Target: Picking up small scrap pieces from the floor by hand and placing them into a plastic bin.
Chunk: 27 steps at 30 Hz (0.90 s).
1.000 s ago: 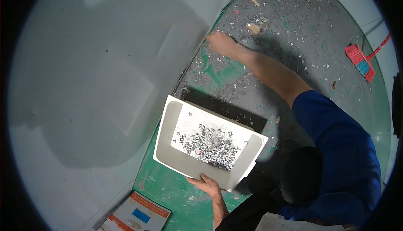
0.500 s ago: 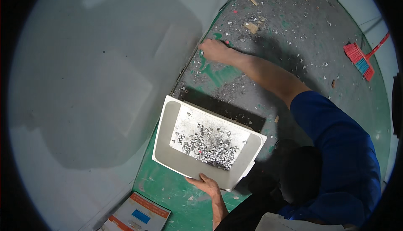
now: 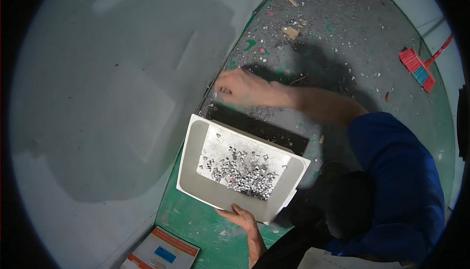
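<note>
A white plastic bin is held tilted low over the floor, and many small silvery metal pieces are heaped toward its lower right. One red bit lies among them. My left hand grips the bin's near rim, thumb on the inside. Beyond the far rim, close to the wall's foot, my right hand is in the air, blurred by motion. Its fingers are curled together. Something small and shiny seems to show at the fingertips, but I cannot make out what it is.
A pale wall runs along the left. Scraps, including a piece of cardboard, litter the grey and green floor. A red and blue broom stands at far right. A white and orange box lies at the lower left.
My right hand has come off the floor by the wall's foot and moved nearer, toward the bin. The left hand and bin have hardly moved.
</note>
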Tool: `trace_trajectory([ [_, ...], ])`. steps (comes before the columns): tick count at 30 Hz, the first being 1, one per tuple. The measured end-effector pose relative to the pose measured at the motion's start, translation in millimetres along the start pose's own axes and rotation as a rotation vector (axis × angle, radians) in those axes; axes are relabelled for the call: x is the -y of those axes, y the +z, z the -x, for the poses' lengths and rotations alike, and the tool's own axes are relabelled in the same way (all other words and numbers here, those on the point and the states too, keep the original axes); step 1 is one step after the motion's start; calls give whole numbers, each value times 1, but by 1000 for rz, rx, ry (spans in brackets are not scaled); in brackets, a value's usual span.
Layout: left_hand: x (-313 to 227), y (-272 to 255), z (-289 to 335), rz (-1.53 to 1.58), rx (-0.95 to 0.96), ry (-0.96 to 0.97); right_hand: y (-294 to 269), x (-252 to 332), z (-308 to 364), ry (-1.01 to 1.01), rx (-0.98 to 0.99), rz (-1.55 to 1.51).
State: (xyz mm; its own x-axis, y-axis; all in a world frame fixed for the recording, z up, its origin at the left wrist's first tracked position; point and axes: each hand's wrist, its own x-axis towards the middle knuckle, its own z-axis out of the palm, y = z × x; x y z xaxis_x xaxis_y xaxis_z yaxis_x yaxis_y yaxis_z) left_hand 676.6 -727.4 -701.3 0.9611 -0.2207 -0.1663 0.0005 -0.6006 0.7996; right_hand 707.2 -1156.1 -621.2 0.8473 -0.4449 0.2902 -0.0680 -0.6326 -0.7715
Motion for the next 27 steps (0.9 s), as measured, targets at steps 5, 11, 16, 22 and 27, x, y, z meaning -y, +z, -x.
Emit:
trace_trajectory([
  [5, 0, 1, -1, 50, 13, 31, -8, 11, 20, -36, 98, -71],
  [11, -6, 11, -3, 45, 32, 31, -13, -119, 14, 320, 36, 698],
  [16, 6, 2, -2, 76, 17, 29, 1, -115, 15, 332, 150, 636],
  [22, 2, 5, -2, 20, 15, 18, -33, -143, 4, 342, -94, 761],
  [27, 4, 4, -2, 31, 15, 32, -62, -167, -6, 324, 11, 913],
])
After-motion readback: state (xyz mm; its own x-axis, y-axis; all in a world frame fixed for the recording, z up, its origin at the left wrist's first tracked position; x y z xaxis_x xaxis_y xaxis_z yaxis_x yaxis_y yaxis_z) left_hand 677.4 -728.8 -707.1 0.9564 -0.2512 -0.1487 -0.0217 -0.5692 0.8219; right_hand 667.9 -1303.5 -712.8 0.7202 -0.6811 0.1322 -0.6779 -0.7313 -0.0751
